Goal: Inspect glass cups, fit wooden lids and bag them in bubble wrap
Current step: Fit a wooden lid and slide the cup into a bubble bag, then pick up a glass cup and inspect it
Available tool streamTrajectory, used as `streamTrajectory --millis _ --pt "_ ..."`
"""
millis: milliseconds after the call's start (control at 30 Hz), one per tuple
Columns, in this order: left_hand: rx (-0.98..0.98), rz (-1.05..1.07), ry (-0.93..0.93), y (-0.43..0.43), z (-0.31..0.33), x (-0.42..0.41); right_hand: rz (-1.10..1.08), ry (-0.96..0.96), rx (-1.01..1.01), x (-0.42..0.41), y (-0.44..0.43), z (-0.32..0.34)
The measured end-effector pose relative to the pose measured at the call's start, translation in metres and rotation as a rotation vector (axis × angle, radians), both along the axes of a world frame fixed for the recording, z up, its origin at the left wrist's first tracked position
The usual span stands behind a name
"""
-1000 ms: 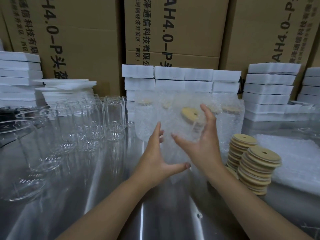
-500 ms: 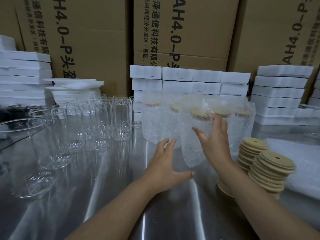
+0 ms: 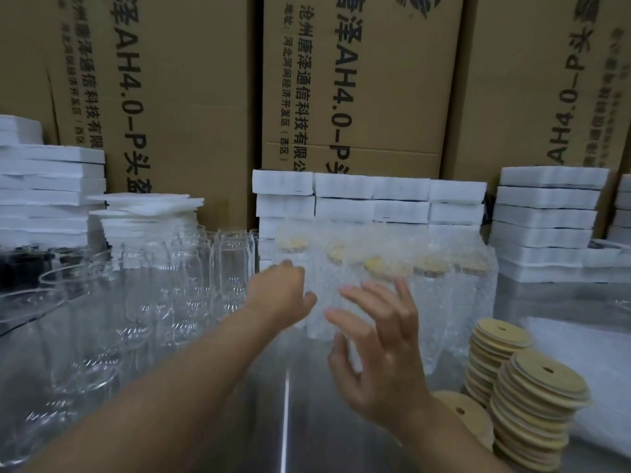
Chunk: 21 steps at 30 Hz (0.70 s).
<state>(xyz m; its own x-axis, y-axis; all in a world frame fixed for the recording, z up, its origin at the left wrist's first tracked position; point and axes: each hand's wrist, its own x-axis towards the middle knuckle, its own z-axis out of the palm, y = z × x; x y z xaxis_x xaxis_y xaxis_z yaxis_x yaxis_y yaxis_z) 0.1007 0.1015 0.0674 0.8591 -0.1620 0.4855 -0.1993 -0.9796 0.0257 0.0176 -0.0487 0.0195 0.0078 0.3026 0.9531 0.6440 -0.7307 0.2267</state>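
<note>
Head view: stacked wooden lids (image 3: 541,407), near right. Right hand (image 3: 379,349) empty, fingers spread, just before the bubble-wrapped lidded cups (image 3: 454,302). Left hand (image 3: 281,291) blurred, fingers loosely extended at their left end. Bare glass cups (image 3: 232,268) left.

The middle cardboard box (image 3: 392,97) reads sideways "唐泽AH4.0-P", "沧州唐泽通信科技有限公" and "河北河间经济开发区(西区)"; the left cardboard box (image 3: 177,97) and right cardboard box (image 3: 532,80) also show "AH4.0-P".

A shiny metal table (image 3: 286,421) carries bare glass cups (image 3: 191,285) crowded on its left. Wrapped cups (image 3: 444,295) stand upright at the middle back. Two stacks of wooden lids (image 3: 532,414) sit at the right, just beside a sheet of bubble wrap (image 3: 597,363). White foam blocks (image 3: 368,199) line the back edge.
</note>
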Motion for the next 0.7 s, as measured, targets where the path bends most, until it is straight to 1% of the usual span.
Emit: streamTrajectory --millis 67,133,233,300,367,433,600,633,700 --pt "0.018 0.058 -0.052 0.018 0.024 0.02 0.021 -0.041 -0.091 -0.002 0.0 -0.002" --pt "0.063 0.139 -0.059 0.035 0.039 0.035 0.009 -0.035 -0.109 -0.001 -0.003 -0.001" --pt "0.027 0.287 -0.001 0.055 0.041 0.049 0.005 -0.021 -0.069 0.0 -0.005 0.001" --pt "-0.013 0.342 0.08 0.063 0.034 0.055 0.013 -0.015 -0.062 0.0 -0.005 0.001" --pt "0.056 0.376 0.145 0.065 0.023 0.054 0.022 -0.007 -0.063 0.0 -0.004 0.0" --pt "0.152 0.378 0.144 0.06 0.013 0.051 0.023 0.006 -0.055 0.001 -0.004 -0.001" --pt "0.183 0.231 -0.112 0.046 -0.005 0.041 0.045 0.06 -0.022 0.005 -0.006 -0.005" --pt "0.158 0.208 -0.157 0.042 -0.009 0.036 0.05 0.086 -0.014 0.006 -0.006 -0.007" --pt "0.023 0.138 -0.271 0.031 -0.015 0.021 0.07 0.153 0.016 0.008 -0.007 -0.01"
